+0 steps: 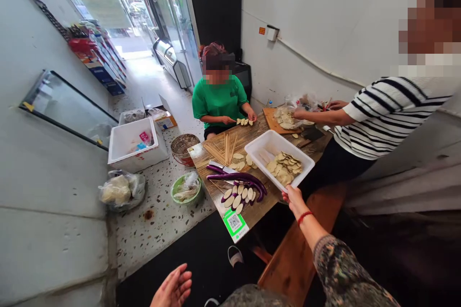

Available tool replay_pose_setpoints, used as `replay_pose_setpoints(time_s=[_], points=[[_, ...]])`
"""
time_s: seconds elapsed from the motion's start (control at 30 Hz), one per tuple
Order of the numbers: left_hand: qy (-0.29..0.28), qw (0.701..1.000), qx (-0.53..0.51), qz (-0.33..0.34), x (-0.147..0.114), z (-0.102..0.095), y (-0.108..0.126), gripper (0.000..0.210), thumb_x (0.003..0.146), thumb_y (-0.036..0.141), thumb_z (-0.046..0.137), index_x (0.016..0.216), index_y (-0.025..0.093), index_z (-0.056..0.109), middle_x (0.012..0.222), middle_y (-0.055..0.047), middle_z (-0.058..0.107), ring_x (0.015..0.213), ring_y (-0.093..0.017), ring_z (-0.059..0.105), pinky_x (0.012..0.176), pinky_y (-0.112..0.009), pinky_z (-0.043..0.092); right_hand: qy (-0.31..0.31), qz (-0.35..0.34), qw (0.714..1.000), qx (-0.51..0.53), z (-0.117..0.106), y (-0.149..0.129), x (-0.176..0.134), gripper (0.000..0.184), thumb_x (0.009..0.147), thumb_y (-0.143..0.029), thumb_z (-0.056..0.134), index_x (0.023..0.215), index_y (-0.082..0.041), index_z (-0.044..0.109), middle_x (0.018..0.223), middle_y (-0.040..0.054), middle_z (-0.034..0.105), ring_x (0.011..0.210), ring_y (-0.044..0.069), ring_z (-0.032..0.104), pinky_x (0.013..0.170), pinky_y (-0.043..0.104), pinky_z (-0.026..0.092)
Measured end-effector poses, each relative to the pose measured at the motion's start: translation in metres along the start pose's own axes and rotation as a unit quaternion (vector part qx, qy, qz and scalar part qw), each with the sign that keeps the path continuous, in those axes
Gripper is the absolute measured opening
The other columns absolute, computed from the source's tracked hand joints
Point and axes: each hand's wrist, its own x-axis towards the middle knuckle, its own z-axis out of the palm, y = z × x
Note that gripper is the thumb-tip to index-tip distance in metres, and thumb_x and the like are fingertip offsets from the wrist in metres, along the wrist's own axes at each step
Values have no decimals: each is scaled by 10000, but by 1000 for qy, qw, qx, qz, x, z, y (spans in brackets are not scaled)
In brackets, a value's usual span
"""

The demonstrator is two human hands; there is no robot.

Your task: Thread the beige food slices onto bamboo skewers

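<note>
White plastic tub (302,176) of pale slices (284,168) sits just beyond the fingers of the right hand (296,201), which grip its near rim, left hand (173,287) relaxed and empty, cut eggplant (236,201) left of the gripping fingers, apparently a tub-handling step, next calling for a level hold.

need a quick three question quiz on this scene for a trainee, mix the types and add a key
1. Which of the camera wearer's hands grips the white tub?
2. True or false: the green bowl is on the floor, not on the table.
3. On the table, which lies closest to the QR card?
a) wooden sticks
b) sliced eggplant
c) chopping board

Key:
1. The right hand
2. True
3. b
</note>
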Motion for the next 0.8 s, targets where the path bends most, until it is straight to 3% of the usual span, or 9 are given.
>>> replay_pose_setpoints(time_s=[0.17, 0.3, 0.43, 0.6, 0.7, 0.8], points=[[-64, 992, 79, 70, -12, 26, 14, 513, 574, 378, 872, 990, 144, 684, 801, -58, 735, 676, -158, 666, 616, -254, 530, -44, 2, 993, -112, -43, 47, -65, 271, 944, -328, 595, 1152, -154, 606, 1086, 63, 664, 862, 180, 667, 733, 360, 582], [-93, 976, 145, 137, -9, 49, 33, 554, 642, 485, 809, 1060, 150, 667, 913, -75, 724, 767, -167, 670, 679, -272, 515, -97, -5, 976, -197, -52, 73, -106, 221, 953, -334, 581, 1053, -142, 622, 905, 18, 666, 665, 116, 631, 580, 264, 550], [-100, 960, 179, 189, -12, 57, 44, 630, 709, 521, 753, 1219, 180, 612, 1211, -135, 680, 1073, -236, 646, 889, -336, 495, -153, -37, 953, -259, -52, 83, -138, 187, 952, -300, 579, 864, -138, 608, 634, -68, 571, 421, 47, 469, 388, 168, 390], [-146, 967, 167, 124, -19, 24, 32, 676, 696, 504, 778, 1250, 173, 579, 1278, -155, 665, 1184, -309, 612, 1001, -406, 473, -210, -82, 926, -304, -46, 89, -164, 120, 791, -185, 566, 679, -183, 521, 433, -113, 453, 294, 57, 405, 290, 169, 262], [-178, 973, 136, 45, -21, -7, 14, 715, 679, 503, 785, 1262, 147, 575, 1177, -169, 717, 1095, -347, 664, 969, -460, 501, -241, -106, 910, -319, -41, 93, -171, 46, 677, -242, 514, 663, -200, 503, 443, -101, 467, 287, 60, 399, 279, 176, 251], [-181, 978, 106, -5, -25, -31, -6, 694, 636, 499, 799, 1187, 111, 633, 1071, -181, 750, 1058, -372, 678, 969, -471, 499, -274, -124, 892, -338, -35, 96, -170, 108, 626, -310, 469, 656, -209, 491, 439, -92, 464, 289, 63, 390, 278, 178, 252]])
